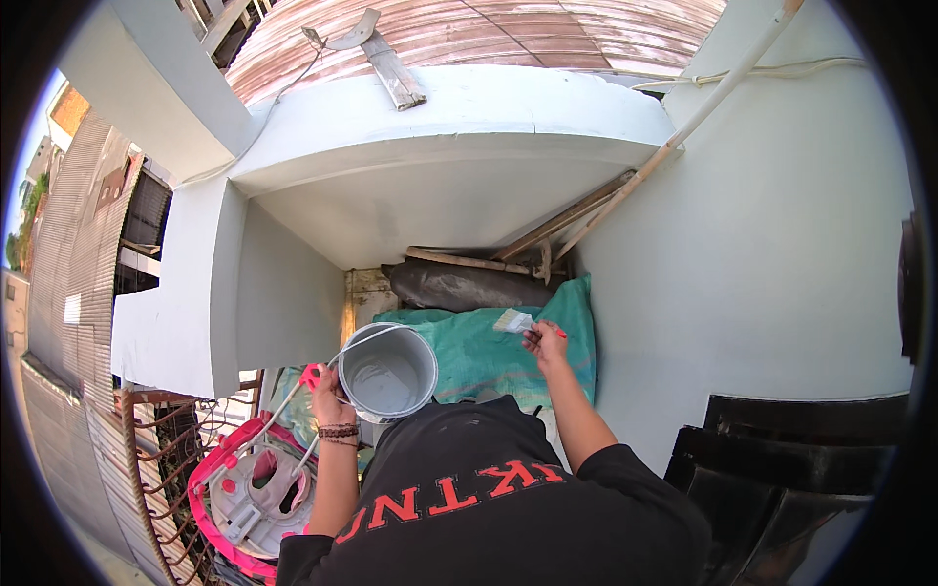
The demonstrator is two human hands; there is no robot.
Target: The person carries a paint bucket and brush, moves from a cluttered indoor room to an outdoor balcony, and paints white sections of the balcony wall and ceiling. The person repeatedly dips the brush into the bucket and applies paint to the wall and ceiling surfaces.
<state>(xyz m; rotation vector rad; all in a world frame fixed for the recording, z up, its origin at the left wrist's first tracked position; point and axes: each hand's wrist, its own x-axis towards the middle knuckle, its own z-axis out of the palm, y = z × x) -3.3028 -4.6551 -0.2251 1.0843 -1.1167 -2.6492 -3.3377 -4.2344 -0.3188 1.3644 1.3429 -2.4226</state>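
Note:
My left hand [330, 402] is closed at the left side of a grey bucket [430, 342], by its thin handle. The bucket is tilted so that its inside shows, with a pale grey layer at the bottom. A paintbrush [512, 321] with pale bristles is gripped in my right hand [545, 342], its bristles pointing left and its red handle end showing past my fingers. Bucket and brush are apart, both above a green woven sheet [469, 356]. Part of my left fingers is hidden behind the bucket's side.
Ahead stands a low pale-grey wall [440, 186] with a ledge. A long pole [674, 137] and a wooden plank lean in the right corner, by a dark sack [469, 287]. A pink and white baby walker [259, 498] and a rusty railing [147, 469] are at left, black panels [782, 464] at right.

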